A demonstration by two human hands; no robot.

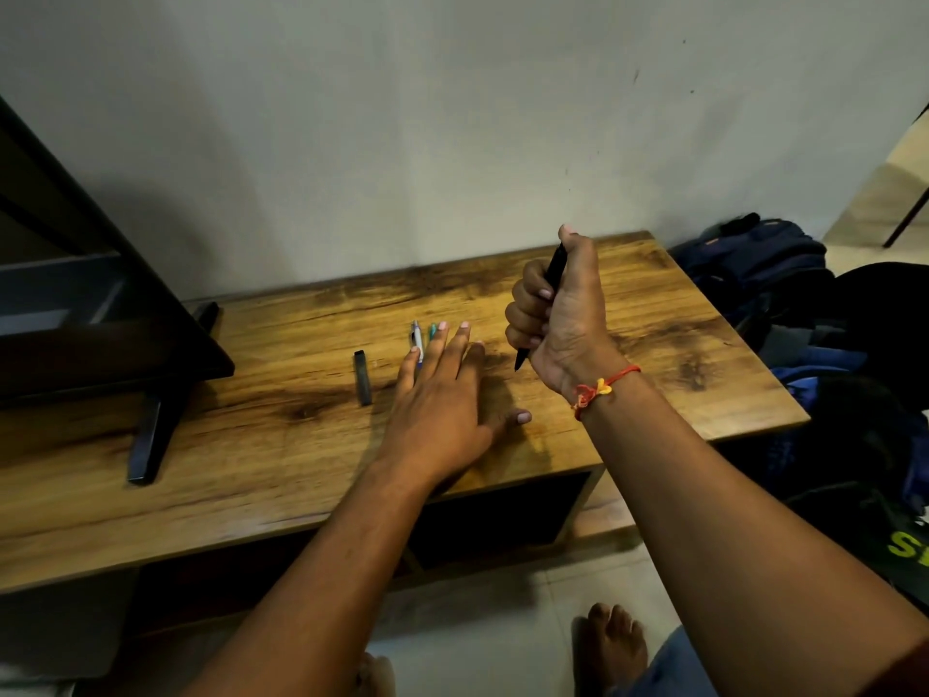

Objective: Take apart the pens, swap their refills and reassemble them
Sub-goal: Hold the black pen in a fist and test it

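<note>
My right hand [558, 314] is raised above the wooden table [251, 445], fist closed around a black pen [553, 269] held nearly upright, tip pointing down. My left hand [442, 394] lies flat on the table, palm down, fingers spread. Its fingertips rest over a white and blue pen [416, 339] and a green pen [431, 331], both partly hidden under the fingers. A black pen cap [363, 377] lies on the table just left of my left hand.
A dark monitor stand with its foot [151, 435] occupies the table's left side. Bags and dark clothing [754, 264] are piled on the floor right of the table. A wall runs behind the table. My bare feet are below its front edge.
</note>
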